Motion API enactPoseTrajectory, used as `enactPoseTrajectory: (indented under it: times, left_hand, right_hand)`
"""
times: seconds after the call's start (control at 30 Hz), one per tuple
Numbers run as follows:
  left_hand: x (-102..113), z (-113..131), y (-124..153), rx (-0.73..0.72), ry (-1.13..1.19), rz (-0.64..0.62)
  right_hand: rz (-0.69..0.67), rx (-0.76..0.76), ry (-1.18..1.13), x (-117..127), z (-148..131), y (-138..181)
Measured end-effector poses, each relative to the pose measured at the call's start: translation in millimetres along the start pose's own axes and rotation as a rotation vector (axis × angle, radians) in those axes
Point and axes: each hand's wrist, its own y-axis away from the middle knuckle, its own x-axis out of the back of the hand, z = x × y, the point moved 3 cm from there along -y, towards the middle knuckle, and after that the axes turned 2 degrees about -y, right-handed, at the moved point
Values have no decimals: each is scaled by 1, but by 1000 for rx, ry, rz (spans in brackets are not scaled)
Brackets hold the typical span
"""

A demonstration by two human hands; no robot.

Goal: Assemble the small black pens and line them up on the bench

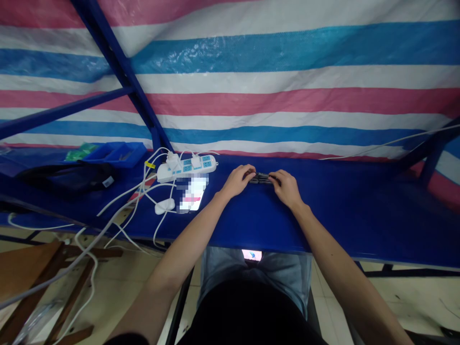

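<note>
Several slim black pens [263, 178] lie side by side in a small bundle on the blue tabletop [266, 215]. My left hand [240, 179] has its curled fingers and thumb closed on the left end of the bundle. At the opposite end, the fingertips of my right hand [286, 186] pinch the pens. Both palms face inward, and the fingers partly hide the pen ends.
To the left sit a white power strip [206, 167] with plugs, a lit phone [193, 194], a white adapter [165, 206] and tangled white cables. Farther left are a blue bin [132, 153] and a black strap-like item [72, 176]. Another lit screen [252, 255] rests at my lap.
</note>
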Motion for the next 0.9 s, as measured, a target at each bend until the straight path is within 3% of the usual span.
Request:
enactPoseTrajectory:
  times: [0.9]
  left_hand:
    - [1, 2, 0, -8, 0, -23]
  right_hand:
    - [-29, 31, 29, -4, -3, 1]
